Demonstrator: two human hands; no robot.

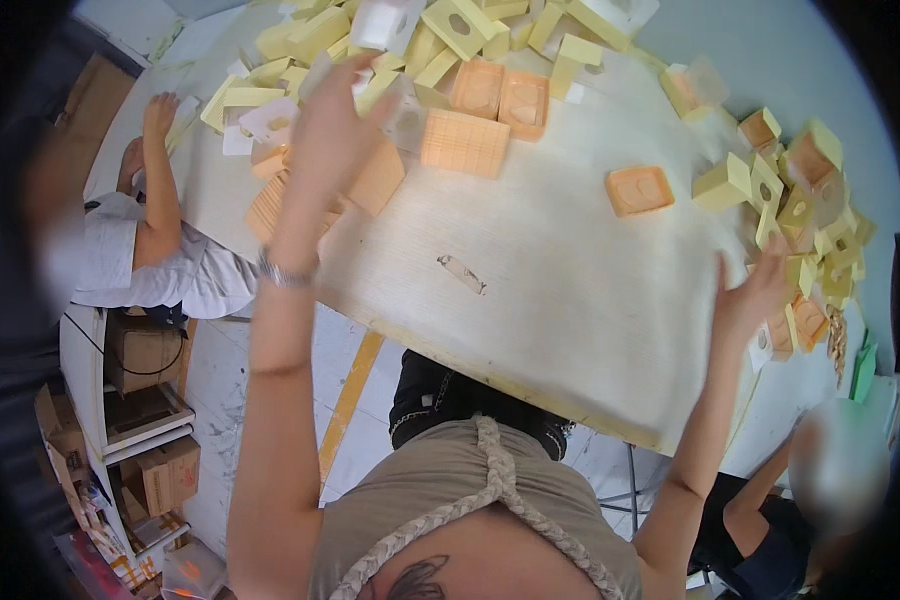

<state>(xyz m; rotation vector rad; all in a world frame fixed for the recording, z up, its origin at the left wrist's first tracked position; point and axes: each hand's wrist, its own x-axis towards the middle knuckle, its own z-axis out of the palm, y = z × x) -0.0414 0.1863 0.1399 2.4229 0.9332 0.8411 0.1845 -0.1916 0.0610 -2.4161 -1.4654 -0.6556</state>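
Note:
My left hand (340, 115), blurred by motion, reaches over the near left side of a heap of pale yellow boxes (315, 33). Its fingers look spread, and I make out nothing in them. Beneath that forearm lie ribbed orange trays (378, 178), partly hidden by the arm. My right hand (758, 290) is at the near edge of a second pile of yellow boxes (722, 182) on the right, thumb and fingers apart. Whether its fingertips touch a box I cannot tell. Between the hands, one orange tray (640, 190) lies alone on the white table (550, 270).
More orange trays (465, 143) sit together at the table's middle back. On the left a co-worker's arm (157, 210) rests at the table; another person (760, 510) sits at lower right. Shelves with cardboard boxes (165, 475) stand at lower left. The table's near edge (510, 385) borders my waist.

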